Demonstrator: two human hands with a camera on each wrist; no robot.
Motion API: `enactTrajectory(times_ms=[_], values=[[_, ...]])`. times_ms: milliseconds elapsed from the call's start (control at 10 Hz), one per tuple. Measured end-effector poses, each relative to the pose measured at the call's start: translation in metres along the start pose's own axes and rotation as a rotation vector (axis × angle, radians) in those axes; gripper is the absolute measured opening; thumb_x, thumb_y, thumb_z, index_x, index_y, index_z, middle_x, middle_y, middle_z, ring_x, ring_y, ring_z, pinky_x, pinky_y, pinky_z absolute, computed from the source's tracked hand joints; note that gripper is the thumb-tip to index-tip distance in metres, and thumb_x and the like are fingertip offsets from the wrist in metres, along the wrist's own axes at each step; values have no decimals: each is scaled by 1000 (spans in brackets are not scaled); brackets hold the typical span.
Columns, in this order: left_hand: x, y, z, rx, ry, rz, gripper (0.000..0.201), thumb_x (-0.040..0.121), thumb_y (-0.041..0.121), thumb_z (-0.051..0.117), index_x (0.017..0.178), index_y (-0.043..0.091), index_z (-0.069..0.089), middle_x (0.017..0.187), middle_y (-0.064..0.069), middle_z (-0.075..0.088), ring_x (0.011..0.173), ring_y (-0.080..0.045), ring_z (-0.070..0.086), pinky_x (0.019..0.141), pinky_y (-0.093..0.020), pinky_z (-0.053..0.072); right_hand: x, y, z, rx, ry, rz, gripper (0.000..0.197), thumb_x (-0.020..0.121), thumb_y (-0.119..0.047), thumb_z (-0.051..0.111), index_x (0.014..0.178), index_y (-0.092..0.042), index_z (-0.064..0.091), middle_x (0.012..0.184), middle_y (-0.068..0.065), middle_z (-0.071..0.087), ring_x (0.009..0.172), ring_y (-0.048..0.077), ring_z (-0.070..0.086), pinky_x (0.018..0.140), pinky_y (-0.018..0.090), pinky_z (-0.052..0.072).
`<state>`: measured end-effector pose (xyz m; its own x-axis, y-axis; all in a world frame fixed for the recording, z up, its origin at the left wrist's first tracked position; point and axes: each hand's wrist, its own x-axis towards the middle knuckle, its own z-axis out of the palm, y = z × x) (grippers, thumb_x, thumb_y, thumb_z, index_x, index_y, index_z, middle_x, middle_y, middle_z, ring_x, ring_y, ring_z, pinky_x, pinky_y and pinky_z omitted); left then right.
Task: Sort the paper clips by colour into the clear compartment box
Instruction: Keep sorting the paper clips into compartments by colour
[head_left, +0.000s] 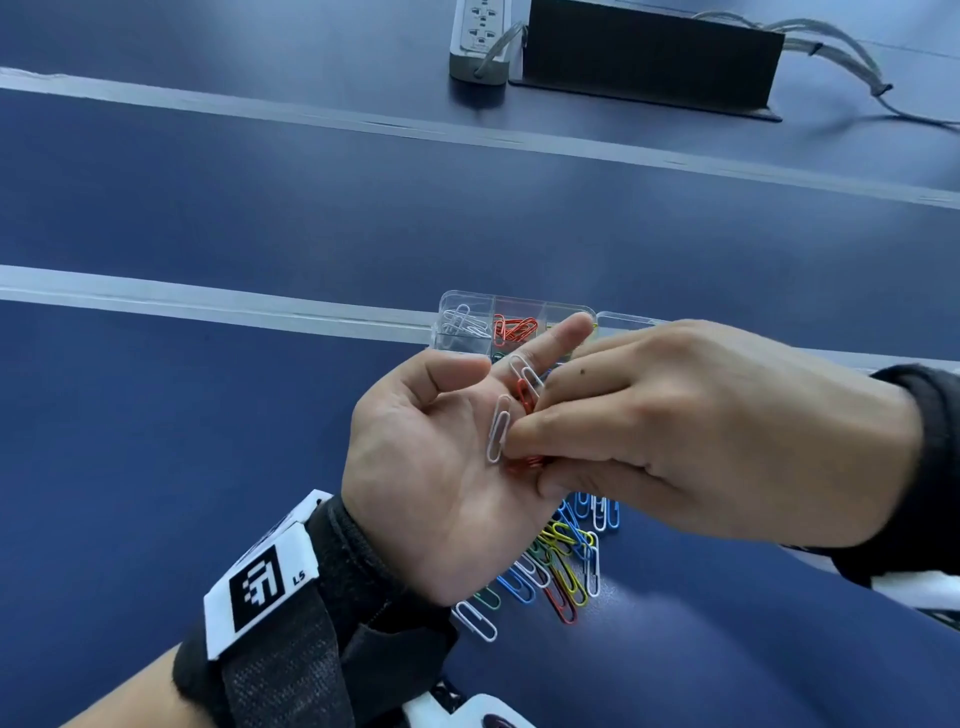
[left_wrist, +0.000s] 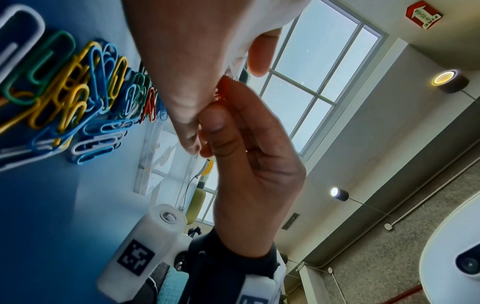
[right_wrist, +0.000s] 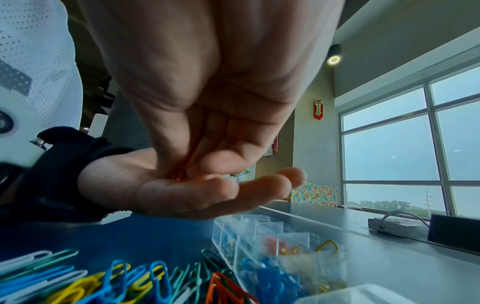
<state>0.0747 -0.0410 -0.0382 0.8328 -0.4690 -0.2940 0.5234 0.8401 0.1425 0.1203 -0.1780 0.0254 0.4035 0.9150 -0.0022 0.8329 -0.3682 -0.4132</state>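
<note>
My left hand (head_left: 498, 374) is held palm up above the blue table, fingers straight, with two white paper clips (head_left: 498, 428) and red ones lying on it. My right hand (head_left: 530, 423) reaches into that palm and pinches a red paper clip (head_left: 527, 462) between thumb and fingers; the right wrist view shows the red clip (right_wrist: 192, 158) in the pinch. The clear compartment box (head_left: 448, 343) stands just beyond the hands, with white clips (head_left: 460, 319) in one cell and red clips (head_left: 514, 328) in the one beside it. A mixed pile of clips (head_left: 566, 561) lies under the hands.
The box's clear lid (head_left: 623, 318) lies open to the right, partly behind my right hand. At the far edge stand a power strip (head_left: 480, 36), a black box (head_left: 649, 57) and cables (head_left: 831, 52). Silver strips cross the blue table.
</note>
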Motion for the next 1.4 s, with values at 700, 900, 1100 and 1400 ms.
enactTrajectory(times_ms=[700, 900, 1100, 1400], values=[[0, -6, -11, -44, -42, -35, 58, 94, 39, 22, 96, -6, 59, 93, -19, 63, 92, -30, 59, 109, -43, 23, 12, 7, -15, 43, -33, 274, 13, 74, -37, 71, 87, -33, 69, 47, -9, 43, 52, 5, 46, 52, 13, 38], [0, -7, -10, -14, -38, -16, 56, 92, 36, 29, 126, -4, 48, 126, -22, 56, 120, -34, 51, 111, -48, 27, 8, 7, -21, 145, -26, 262, 8, 75, -27, 73, 76, -29, 65, 46, -7, 45, 45, 6, 43, 46, 6, 33], [0, -7, -4, -28, -48, 23, 45, 86, 25, 39, 110, -3, 63, 117, -24, 62, 112, -38, 59, 98, -50, 42, 14, 12, -37, 560, 87, 352, 14, 77, -11, 55, 64, -16, 51, 46, -8, 45, 43, 3, 35, 41, 14, 30], [0, -5, -4, 54, 11, -55, 48, 84, 27, 39, 115, -4, 61, 111, -25, 66, 100, -38, 64, 87, -45, 51, 59, 39, -39, 118, -95, 642, 18, 84, -20, 46, 85, -27, 62, 64, -11, 64, 45, -2, 49, 49, 11, 39]])
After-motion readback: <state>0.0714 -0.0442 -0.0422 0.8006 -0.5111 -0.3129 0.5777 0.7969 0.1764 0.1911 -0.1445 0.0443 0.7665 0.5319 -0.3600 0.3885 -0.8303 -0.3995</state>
